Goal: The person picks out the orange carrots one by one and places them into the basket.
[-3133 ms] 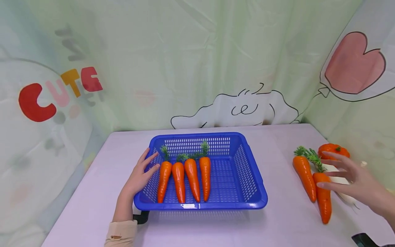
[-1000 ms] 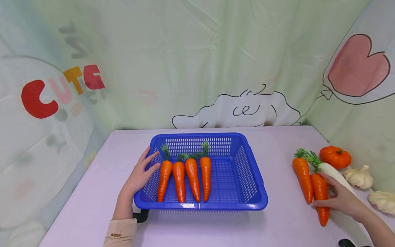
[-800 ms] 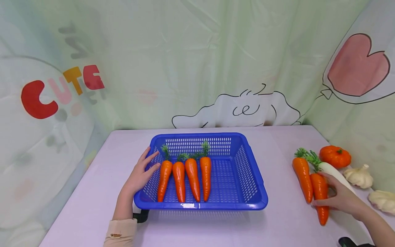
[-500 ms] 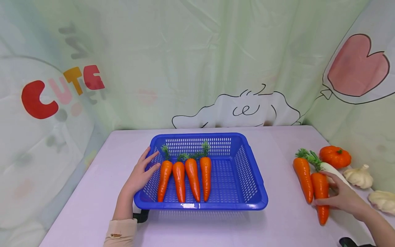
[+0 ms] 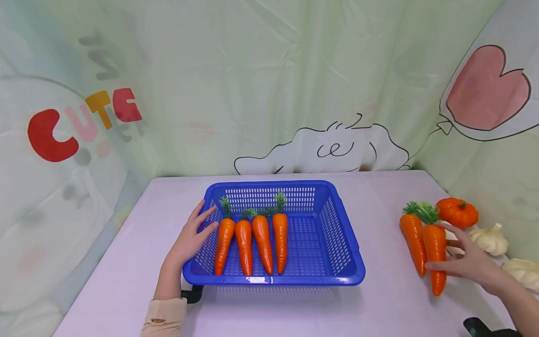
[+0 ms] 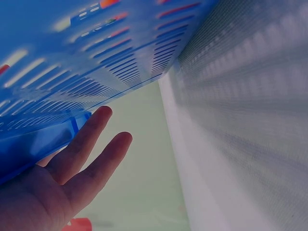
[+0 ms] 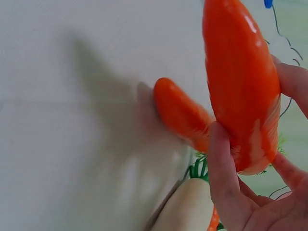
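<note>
A carrot [image 5: 435, 245] is pinched between the thumb and fingers of my right hand [image 5: 476, 264]; the right wrist view has this carrot [image 7: 243, 91] raised above the table, its shadow below. Beside it lies another carrot [image 5: 413, 243], also visible behind as a second carrot [image 7: 183, 113]. My left hand [image 5: 189, 241] rests at the left rim of a blue plastic basket [image 5: 309, 248], fingers spread and fairly straight. In the left wrist view, two fingers of the left hand [image 6: 57, 190] extend along the basket's outer side. Several carrots [image 5: 262, 243] lie side by side in the basket's left half.
Partly behind the right hand is a white radish [image 7: 185, 207]. A small orange pumpkin [image 5: 456, 213] sits farther back. Garlic bulbs [image 5: 489, 239] lie at the right edge. A printed curtain [image 5: 269, 93] closes off the table's [image 5: 379, 299] far side.
My right hand came down onto the right-hand carrot and took hold of it. In the last half second that carrot has risen off the table. The left hand and basket have stayed put.
</note>
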Demonstrator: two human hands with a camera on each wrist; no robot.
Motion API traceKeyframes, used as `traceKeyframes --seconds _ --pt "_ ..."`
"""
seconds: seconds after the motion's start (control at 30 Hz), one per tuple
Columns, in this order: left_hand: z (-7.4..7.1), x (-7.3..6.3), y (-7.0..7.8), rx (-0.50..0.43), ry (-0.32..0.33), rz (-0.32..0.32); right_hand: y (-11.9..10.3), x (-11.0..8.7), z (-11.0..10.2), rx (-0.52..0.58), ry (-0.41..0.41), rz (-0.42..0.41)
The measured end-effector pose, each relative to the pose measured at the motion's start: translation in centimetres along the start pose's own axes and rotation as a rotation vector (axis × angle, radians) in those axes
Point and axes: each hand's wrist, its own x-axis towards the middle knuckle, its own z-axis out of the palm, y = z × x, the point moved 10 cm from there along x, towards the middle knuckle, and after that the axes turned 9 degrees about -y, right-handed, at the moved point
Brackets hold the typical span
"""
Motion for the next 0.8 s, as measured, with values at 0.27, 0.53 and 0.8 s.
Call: traceKeyframes --seconds 0.27,0.53,0.8 --pt "0.1 0.0 0.0 0.000 -0.002 -0.001 -2.7 0.1 0.1 0.026 0.000 -0.054" --pt "0.0 0.0 0.1 -0.005 -0.003 0.001 -5.6 0.8 0.1 0.044 -0.003 -0.092" --pt "0.0 0.0 0.1 0.002 -0.001 0.003 -8.6 1.7 0.7 0.055 -0.017 -0.087"
